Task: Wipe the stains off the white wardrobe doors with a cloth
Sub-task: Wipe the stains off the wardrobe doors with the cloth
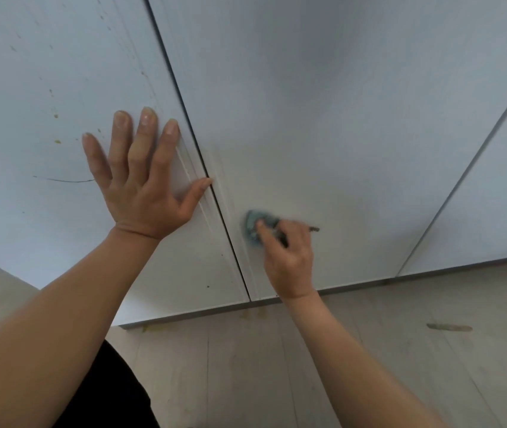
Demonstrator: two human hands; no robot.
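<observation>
- Closest in, a patch of dark clothing (116, 396) sits at the bottom edge, with both bare forearms reaching up and away from it.
- Below the doors runs pale wood-look floor (307, 366), with a greenish-brown smear (450, 327) out towards the right edge.
- Right hand (289, 257): fingers curled tight round a small blue-green cloth (252, 225), pressing it onto the middle door (338, 118).
- The cloth sits low on that door, just beside its left edge and not far above its bottom edge.
- A short dark streak (314, 229) shows on the door just right of the knuckles.
- Left hand (141, 186): wide and flat, fingers spread, palm on the left door (30, 88), thumb tip at that door's right edge.
- Higher up the left door there are yellowish specks (57, 142) and a thin curved dark line (64, 180) beside the little finger.
- Far right, a third door (499, 196) stands past another gap.
</observation>
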